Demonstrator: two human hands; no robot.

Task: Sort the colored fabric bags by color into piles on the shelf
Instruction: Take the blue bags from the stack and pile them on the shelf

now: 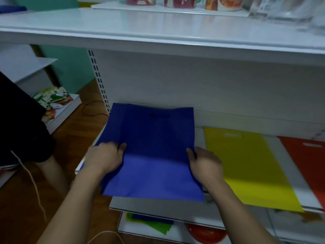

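Head view: the blue bag (151,152) lies at the left end of the middle shelf (158,206), its far edge riding up the back panel and its near edge overhanging the shelf front. The left hand (105,158) pinches its left edge, fingers curled over the fabric; the right hand (204,164) grips the right edge likewise. Just right lies the yellow bag (249,166), then the red bag (306,159) at the right frame edge.

Risk: the overhang could let the blue bag slide off the front when released. Shifting it right could overlap the yellow pile.

Below, a lower shelf (177,231) holds green and blue fabric. Above, an upper shelf (158,27) carries printed cups (223,3). Wooden floor (84,95) lies left.
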